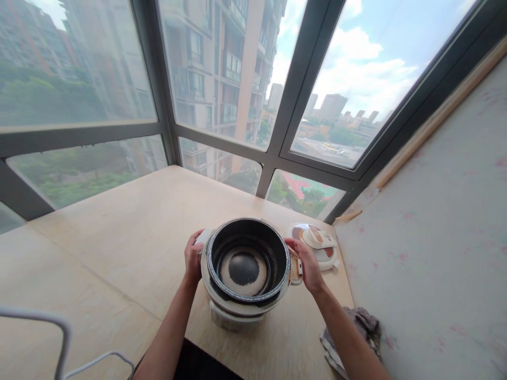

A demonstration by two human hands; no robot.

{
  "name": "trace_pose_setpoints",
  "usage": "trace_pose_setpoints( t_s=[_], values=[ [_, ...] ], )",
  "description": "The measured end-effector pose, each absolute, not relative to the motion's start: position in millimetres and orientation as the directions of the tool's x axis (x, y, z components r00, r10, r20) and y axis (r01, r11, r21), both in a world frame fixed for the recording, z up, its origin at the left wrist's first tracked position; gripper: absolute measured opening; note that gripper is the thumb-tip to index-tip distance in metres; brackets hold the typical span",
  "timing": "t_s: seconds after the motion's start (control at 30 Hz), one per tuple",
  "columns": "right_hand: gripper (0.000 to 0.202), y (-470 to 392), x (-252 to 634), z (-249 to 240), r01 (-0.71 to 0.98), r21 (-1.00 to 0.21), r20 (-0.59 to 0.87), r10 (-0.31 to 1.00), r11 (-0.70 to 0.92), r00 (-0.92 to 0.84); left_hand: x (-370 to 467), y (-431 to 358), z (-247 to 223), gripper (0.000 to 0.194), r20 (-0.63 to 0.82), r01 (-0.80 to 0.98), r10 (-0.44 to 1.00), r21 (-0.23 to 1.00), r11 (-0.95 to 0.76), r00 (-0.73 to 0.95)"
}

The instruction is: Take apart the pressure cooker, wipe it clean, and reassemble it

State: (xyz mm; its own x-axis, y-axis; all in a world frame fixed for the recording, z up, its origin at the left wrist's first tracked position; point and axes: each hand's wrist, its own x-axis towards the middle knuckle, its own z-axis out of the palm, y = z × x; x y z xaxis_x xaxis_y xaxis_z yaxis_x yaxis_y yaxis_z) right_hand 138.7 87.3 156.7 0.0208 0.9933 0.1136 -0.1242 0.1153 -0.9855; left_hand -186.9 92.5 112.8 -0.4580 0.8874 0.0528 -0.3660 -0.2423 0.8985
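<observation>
Clamping left hand (193, 257) and right hand (309, 265) on two side handles (204, 237), we hold one cooker (236, 317), one black pot (244, 268) inside; one lid (317, 239), one cloth (367, 323) nearby.

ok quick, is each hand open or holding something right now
Left hand: closed on a handle of the cooker.
Right hand: against the cooker's other side; grip can't be told.

Between the left hand (194, 257) and right hand (307, 262) is the cooker (236, 319), the inner pot (249, 269) inside it; from above, whether its base touches the ledge (130, 227) is hard to tell. Just beyond and right of the right hand lies the lid (317, 240); below that hand, beside its forearm, the cloth (364, 324).
</observation>
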Motion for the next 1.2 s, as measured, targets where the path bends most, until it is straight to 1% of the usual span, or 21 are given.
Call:
trace_pose_setpoints(
  t_s=[0.1, 0.23, 0.33, 0.47, 0.57, 0.67, 0.87, 1.03, 1.2],
  values=[
    [0.038, 79, 124, 163, -0.114, -0.989, 0.076, 0.991, 0.089, 0.11, -187, 92, 113, 0.053, 0.05, -0.359, 0.886, 0.902, -0.238, -0.462],
    [0.027, 81, 117, 159, -0.238, -0.969, 0.001, 0.967, 0.064, 0.256, -188, 92, 113, 0.054, 0.046, -0.356, 0.89, 0.906, -0.229, -0.454],
    [0.023, 81, 115, 157, -0.261, -0.961, 0.0, 0.943, 0.092, 0.333, -189, 93, 112, 0.055, 0.055, -0.339, 0.892, 0.913, -0.227, -0.449],
    [0.022, 76, 110, 156, -0.257, -0.96, 0.001, 0.921, 0.109, 0.389, -194, 95, 112, 0.053, 0.072, -0.302, 0.893, 0.926, -0.225, -0.444],
    [0.022, 71, 100, 154, -0.255, -0.96, -0.002, 0.914, 0.112, 0.406, -201, 98, 115, 0.054, 0.057, -0.303, 0.895, 0.93, -0.209, -0.443],
    [0.02, 69, 83, 153, -0.224, -0.965, 0.03, 0.908, 0.134, 0.417, -214, 103, 118, 0.054, 0.042, -0.285, 0.885, 0.939, -0.194, -0.464],
    [0.02, 76, 49, 155, -0.063, -0.982, 0.137, 0.904, 0.178, 0.405, -245, 112, 119, 0.051, 0.043, -0.231, 0.85, 0.954, -0.19, -0.525],
    [0.023, 76, 42, 155, 0.061, -0.972, 0.233, 0.905, 0.226, 0.356, -252, 109, 125, 0.05, -0.019, -0.276, 0.86, 0.951, -0.143, -0.511],
    [0.025, 72, 48, 148, 0.086, -0.957, 0.291, 0.91, 0.278, 0.294, -247, 99, 132, 0.043, 0.012, -0.232, 0.845, 0.959, -0.16, -0.534]
  ],
)
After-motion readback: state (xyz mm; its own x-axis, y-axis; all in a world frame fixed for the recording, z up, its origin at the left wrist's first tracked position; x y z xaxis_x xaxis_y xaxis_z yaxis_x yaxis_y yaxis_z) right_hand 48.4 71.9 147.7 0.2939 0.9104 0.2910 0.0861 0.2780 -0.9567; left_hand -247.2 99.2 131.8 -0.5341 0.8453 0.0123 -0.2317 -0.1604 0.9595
